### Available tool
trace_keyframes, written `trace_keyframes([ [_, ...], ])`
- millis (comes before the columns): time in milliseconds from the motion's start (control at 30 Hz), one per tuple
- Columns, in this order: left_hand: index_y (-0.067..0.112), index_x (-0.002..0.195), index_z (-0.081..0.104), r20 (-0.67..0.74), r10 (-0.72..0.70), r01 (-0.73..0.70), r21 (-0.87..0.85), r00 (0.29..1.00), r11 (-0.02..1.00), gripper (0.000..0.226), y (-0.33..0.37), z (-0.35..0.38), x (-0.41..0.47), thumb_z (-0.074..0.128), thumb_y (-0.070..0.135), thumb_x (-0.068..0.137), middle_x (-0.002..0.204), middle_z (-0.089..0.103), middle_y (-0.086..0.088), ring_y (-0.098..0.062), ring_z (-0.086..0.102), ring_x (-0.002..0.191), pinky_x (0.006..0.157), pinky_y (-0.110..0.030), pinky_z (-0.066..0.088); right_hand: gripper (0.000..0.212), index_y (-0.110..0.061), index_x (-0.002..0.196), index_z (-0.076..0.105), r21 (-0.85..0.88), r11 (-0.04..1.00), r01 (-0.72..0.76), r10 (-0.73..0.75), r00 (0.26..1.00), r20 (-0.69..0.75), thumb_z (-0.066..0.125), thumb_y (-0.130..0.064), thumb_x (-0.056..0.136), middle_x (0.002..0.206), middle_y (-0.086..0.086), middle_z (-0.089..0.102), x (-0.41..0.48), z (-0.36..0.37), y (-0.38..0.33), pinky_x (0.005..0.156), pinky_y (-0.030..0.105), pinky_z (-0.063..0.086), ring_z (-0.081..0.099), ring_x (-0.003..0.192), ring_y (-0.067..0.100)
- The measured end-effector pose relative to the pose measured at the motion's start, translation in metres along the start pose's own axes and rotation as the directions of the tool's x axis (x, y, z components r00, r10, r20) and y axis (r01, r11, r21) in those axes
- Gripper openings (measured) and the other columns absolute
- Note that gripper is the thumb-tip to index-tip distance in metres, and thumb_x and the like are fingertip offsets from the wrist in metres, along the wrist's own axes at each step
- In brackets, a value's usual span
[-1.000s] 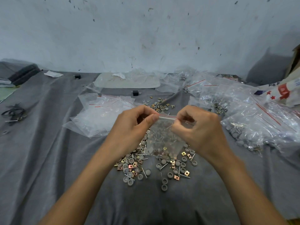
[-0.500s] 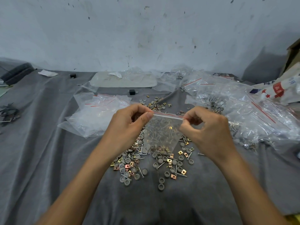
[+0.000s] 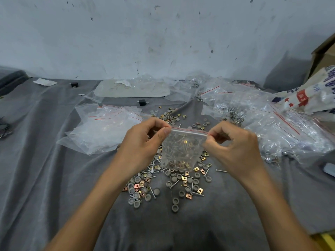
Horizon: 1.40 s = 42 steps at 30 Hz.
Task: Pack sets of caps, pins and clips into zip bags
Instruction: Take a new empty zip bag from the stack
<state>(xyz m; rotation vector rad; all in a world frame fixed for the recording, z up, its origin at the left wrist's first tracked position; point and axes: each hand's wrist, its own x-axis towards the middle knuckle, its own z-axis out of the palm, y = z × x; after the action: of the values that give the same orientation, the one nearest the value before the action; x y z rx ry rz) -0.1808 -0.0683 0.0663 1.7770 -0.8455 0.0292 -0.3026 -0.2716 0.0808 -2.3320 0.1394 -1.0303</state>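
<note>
Two hands, left hand (image 3: 143,144) and right hand (image 3: 235,149); one filled zip bag (image 3: 181,151); dozens of loose caps (image 3: 175,207), clips (image 3: 199,190), pins (image 3: 221,171).

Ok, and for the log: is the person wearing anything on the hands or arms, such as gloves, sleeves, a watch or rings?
Nothing worn shows. The left hand and right hand are bare, with no gloves and no rings on the fingers in view. The left forearm and right forearm are uncovered down to the frame's bottom edge: no sleeve cuff, watch or wristband. The one nail seen clearly, on the left thumb, is short and unpainted.
</note>
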Motion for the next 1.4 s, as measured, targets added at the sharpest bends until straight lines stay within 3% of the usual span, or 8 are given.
trace_keyframes([
  [433, 0.043, 0.113, 0.063, -0.049, -0.102, 0.106, 0.083, 0.994, 0.991, 0.017, -0.028, 0.038, 0.010, 0.060, 0.036, 0.098, 0.099, 0.066, 0.022, 0.009, 0.060, 0.084, 0.065, -0.026, 0.048, 0.012, -0.022, 0.079, 0.066, 0.198, 0.919, -0.340, 0.328, 0.940, 0.092, 0.064, -0.026, 0.090, 0.061, -0.010, 0.063, 0.011, -0.018, 0.060, 0.053, 0.022, 0.045, 0.054, 0.056, 0.003],
  [567, 0.041, 0.111, 0.065, -0.040, -0.162, 0.165, 0.095, 0.986, 0.982, 0.016, -0.030, 0.037, 0.008, 0.060, 0.032, 0.098, 0.099, 0.067, 0.017, 0.009, 0.060, 0.083, 0.064, -0.022, 0.045, 0.011, -0.007, 0.087, 0.065, 0.404, 0.762, -0.506, 0.539, 0.842, 0.038, 0.058, -0.007, 0.095, 0.070, 0.004, 0.074, 0.054, -0.035, 0.111, 0.056, 0.028, 0.055, 0.066, 0.062, 0.015],
  [700, 0.039, 0.109, 0.067, -0.051, -0.189, 0.194, 0.121, 0.981, 0.973, 0.016, -0.032, 0.032, 0.005, 0.060, 0.029, 0.099, 0.097, 0.068, 0.017, 0.006, 0.064, 0.079, 0.062, -0.023, 0.045, 0.013, -0.002, 0.106, 0.062, 0.590, 0.517, -0.620, 0.787, 0.615, -0.042, 0.053, -0.002, 0.097, 0.100, 0.013, 0.072, 0.087, -0.061, 0.177, 0.069, 0.032, 0.059, 0.065, 0.080, 0.023],
  [833, 0.038, 0.107, 0.069, -0.080, -0.223, 0.234, 0.166, 0.972, 0.958, 0.014, -0.044, 0.021, 0.006, 0.062, 0.030, 0.098, 0.097, 0.069, 0.017, -0.006, 0.065, 0.085, 0.067, -0.031, 0.051, 0.064, -0.020, 0.158, 0.023, 0.485, 0.426, -0.764, 0.864, 0.503, 0.034, 0.052, -0.010, 0.102, 0.143, 0.008, 0.044, 0.072, -0.067, 0.221, 0.097, 0.041, 0.055, 0.056, 0.103, 0.023],
  [1033, 0.037, 0.096, 0.066, -0.205, -0.342, 0.380, 0.192, 0.917, 0.905, 0.015, -0.082, 0.003, 0.018, 0.060, 0.023, 0.100, 0.091, 0.069, 0.011, -0.013, 0.064, 0.075, 0.062, -0.034, 0.051, 0.034, -0.024, 0.129, 0.060, 0.181, 0.685, -0.706, 0.712, 0.701, 0.040, 0.061, -0.013, 0.097, 0.107, 0.005, 0.069, -0.001, -0.001, 0.194, 0.091, 0.044, 0.056, 0.068, 0.105, 0.030],
  [1133, 0.023, 0.116, 0.067, -0.298, -0.347, 0.433, 0.308, 0.889, 0.847, 0.020, -0.107, -0.012, 0.030, 0.055, 0.019, 0.100, 0.117, 0.069, -0.001, -0.023, 0.067, 0.101, 0.086, -0.043, 0.056, 0.027, -0.040, 0.102, 0.066, 0.109, 0.819, -0.563, 0.546, 0.823, 0.156, 0.065, -0.014, 0.097, 0.093, -0.018, 0.072, -0.043, 0.033, 0.165, 0.074, 0.019, 0.051, 0.068, 0.090, 0.002],
  [1267, 0.017, 0.151, 0.043, -0.339, -0.340, 0.480, 0.652, 0.877, 0.587, 0.052, -0.137, -0.038, 0.050, 0.051, 0.032, 0.102, 0.157, 0.041, -0.010, -0.031, 0.037, 0.143, 0.114, -0.050, 0.031, 0.031, -0.048, 0.101, 0.064, 0.106, 0.853, -0.512, 0.487, 0.852, 0.194, 0.066, -0.017, 0.097, 0.095, -0.031, 0.070, -0.075, 0.054, 0.135, 0.072, 0.023, 0.048, 0.066, 0.087, -0.008],
  [1400, 0.024, 0.155, 0.030, -0.241, -0.537, 0.523, 0.712, 0.808, 0.468, 0.064, -0.165, -0.048, 0.058, 0.051, 0.047, 0.099, 0.154, 0.045, -0.007, -0.031, 0.042, 0.140, 0.111, -0.051, 0.029, 0.029, -0.041, 0.091, 0.067, 0.043, 0.869, -0.493, 0.482, 0.862, 0.156, 0.070, -0.012, 0.093, 0.089, -0.016, 0.073, -0.078, 0.058, 0.128, 0.079, 0.035, 0.051, 0.068, 0.089, 0.007],
])
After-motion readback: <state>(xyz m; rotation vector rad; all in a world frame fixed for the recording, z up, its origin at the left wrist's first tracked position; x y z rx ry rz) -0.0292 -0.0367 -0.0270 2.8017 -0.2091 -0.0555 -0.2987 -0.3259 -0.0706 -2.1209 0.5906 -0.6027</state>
